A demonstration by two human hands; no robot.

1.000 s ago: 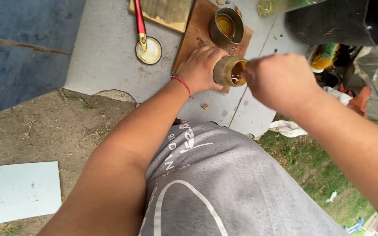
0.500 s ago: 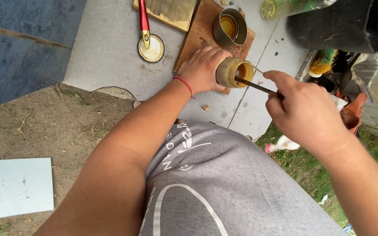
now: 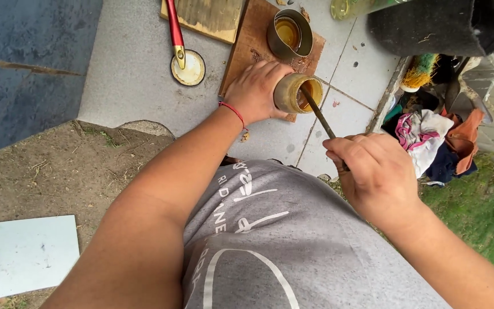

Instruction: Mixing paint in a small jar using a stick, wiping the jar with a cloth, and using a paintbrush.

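The left hand (image 3: 255,91) is wrapped around a small glass jar (image 3: 297,93), tipping it so its mouth faces the person; the jar sits at the near edge of a brown wooden board (image 3: 247,43) on the grey tiled ground. The right hand (image 3: 373,171), at about five o'clock from the jar, is closed on the handle of a thin stick or brush (image 3: 318,114), whose far end is inside the jar's mouth, in the amber liquid there.

At twelve o'clock from the jar, on the same board, stands an open metal tin (image 3: 290,34) holding more of the amber liquid. At ten o'clock lies a round lid (image 3: 188,67) with the tip of a red-handled tool (image 3: 172,26) resting on it, beside a paler plank (image 3: 207,14). At three o'clock a heap of rags (image 3: 427,137) lies off the tiles.

Judging by this, the work looks midway: both containers are already open and the stick is dipping or stirring. Whether any liquid has been applied to the wood cannot be told.
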